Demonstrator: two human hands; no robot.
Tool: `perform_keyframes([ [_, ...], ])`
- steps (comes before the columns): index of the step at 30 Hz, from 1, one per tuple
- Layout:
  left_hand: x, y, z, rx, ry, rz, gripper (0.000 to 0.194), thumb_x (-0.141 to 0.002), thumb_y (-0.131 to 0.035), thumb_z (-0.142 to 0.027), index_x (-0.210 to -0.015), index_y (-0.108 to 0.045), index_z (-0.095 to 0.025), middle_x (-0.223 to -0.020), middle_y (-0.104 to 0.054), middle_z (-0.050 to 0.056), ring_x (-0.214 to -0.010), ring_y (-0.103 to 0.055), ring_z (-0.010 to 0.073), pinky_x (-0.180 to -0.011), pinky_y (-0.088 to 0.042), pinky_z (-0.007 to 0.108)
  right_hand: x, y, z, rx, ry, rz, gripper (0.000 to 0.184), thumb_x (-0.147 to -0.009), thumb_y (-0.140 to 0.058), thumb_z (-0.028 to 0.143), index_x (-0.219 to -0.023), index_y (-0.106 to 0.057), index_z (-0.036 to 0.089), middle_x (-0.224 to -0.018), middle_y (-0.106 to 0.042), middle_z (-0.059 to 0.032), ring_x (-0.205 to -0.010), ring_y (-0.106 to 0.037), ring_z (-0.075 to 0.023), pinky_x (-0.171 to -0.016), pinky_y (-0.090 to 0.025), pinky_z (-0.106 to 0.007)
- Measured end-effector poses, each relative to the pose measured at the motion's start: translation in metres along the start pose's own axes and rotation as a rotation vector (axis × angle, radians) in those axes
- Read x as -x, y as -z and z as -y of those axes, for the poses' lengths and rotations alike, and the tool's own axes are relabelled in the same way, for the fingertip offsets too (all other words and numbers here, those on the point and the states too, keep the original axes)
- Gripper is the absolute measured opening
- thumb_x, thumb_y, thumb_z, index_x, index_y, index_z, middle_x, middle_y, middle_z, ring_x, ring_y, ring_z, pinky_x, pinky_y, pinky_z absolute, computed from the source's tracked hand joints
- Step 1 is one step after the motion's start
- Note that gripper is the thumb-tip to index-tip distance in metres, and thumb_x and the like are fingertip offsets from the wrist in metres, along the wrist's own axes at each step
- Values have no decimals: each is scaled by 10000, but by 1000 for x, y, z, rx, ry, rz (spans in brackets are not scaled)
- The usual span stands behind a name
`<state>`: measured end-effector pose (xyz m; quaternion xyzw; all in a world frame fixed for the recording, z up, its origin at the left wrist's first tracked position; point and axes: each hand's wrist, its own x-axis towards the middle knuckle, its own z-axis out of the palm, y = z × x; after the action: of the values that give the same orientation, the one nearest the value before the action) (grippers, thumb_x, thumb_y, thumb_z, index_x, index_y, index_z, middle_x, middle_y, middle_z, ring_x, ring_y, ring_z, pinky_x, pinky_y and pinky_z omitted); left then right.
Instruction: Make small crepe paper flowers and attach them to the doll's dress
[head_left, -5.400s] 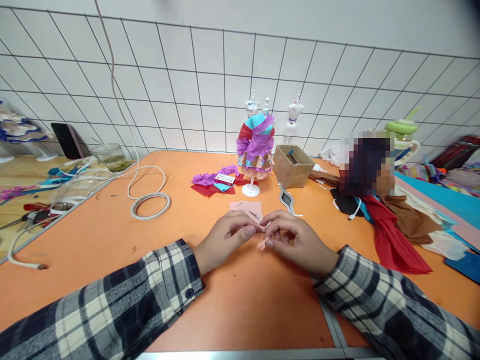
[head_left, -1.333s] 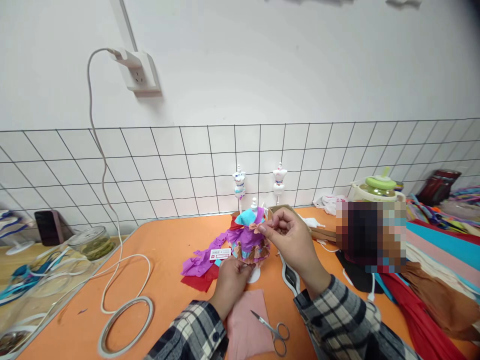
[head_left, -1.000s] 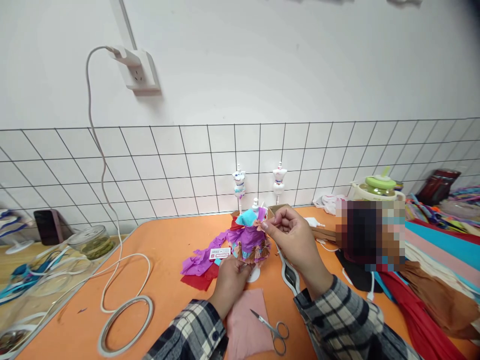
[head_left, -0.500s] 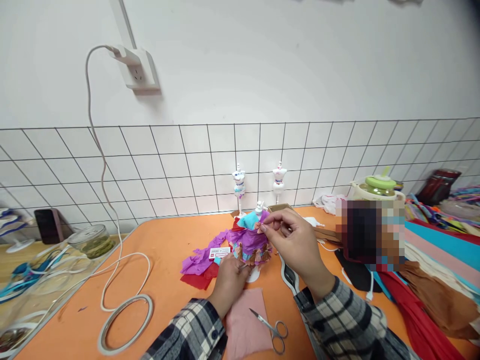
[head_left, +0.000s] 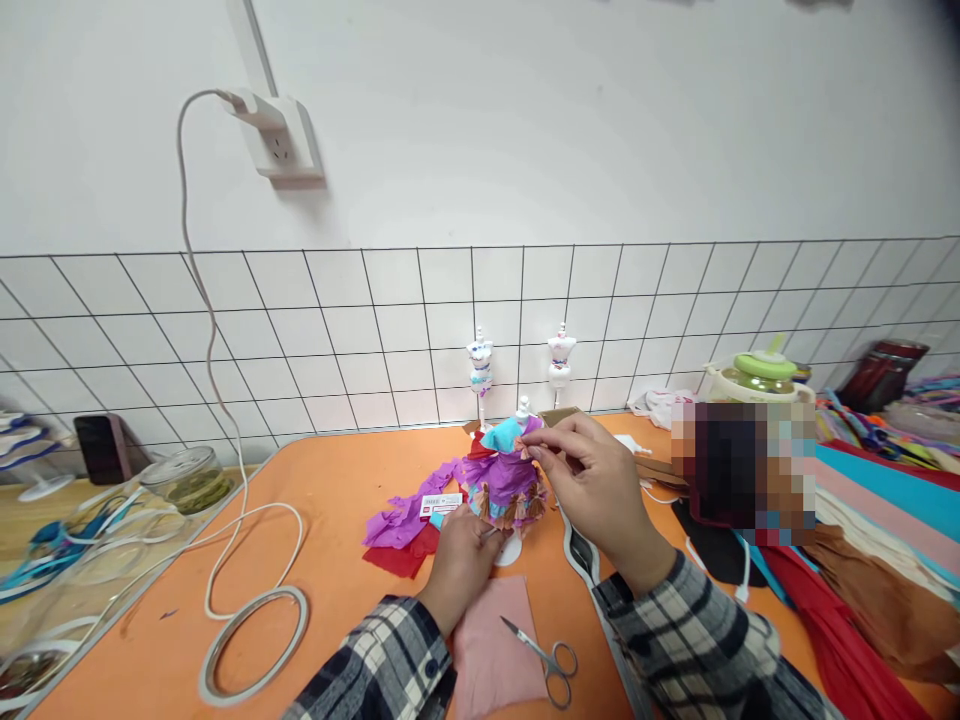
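Observation:
In front of me stands a small mannequin [head_left: 523, 406] in a ruffled crepe-paper dress [head_left: 504, 476], purple with turquoise, red and brown tassel-like pieces. My right hand [head_left: 596, 475] pinches a small peach-coloured piece of crepe paper [head_left: 520, 450] against the dress's upper right side. My left hand [head_left: 463, 560] is closed at the lower hem, close to the white round base [head_left: 510, 549]; what its fingers hold is hidden. Below it lies a folded pink crepe-paper sheet [head_left: 495, 650], with small scissors [head_left: 551, 662] lying partly on its right edge.
Two decorated white mini mannequins [head_left: 481, 368] stand by the tiled wall. Left are a roll of tape [head_left: 255, 645], a white cable [head_left: 214, 350] and a lidded jar [head_left: 187, 480]. On the right lie coloured crepe-paper strips [head_left: 885, 480], a green-lidded jug [head_left: 763, 372] and an open zipper pouch [head_left: 581, 550].
My right hand's fingers have shifted slightly at the peach piece on the dress. My left hand stays at the hem. The whole view has moved a little.

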<state>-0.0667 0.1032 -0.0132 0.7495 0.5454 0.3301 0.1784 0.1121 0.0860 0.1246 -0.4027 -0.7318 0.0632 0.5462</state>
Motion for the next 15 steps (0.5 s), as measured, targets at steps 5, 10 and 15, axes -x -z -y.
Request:
perform_keyframes([
  [5,0,1,-1,5,-15,3,227,-797,-544,-216,-598,-646,-177,-654,-614,25,-697,-544,168,-668,-383,249,1,-1,-1,12,-74,-70,95,-832,-625,202,-926,-626,220,-790,-607,8,-602,-497,-128,-609,-408,-268],
  [10,-1,1,0,5,-16,6,195,-785,-556,-204,-635,-679,-185,-681,-636,30,-737,-559,178,-668,-384,247,2,-2,-1,-23,38,-17,146,-861,-554,139,-812,-660,227,-834,-622,-12,-696,-551,-145,-642,-433,-270],
  [15,0,1,-1,10,-17,3,195,-798,-555,-211,-675,-706,-192,-740,-673,40,-795,-577,196,-731,-400,266,1,-2,-3,20,28,-20,180,-880,-563,178,-937,-707,270,-860,-626,-19,-743,-580,-158,-665,-453,-282],
])
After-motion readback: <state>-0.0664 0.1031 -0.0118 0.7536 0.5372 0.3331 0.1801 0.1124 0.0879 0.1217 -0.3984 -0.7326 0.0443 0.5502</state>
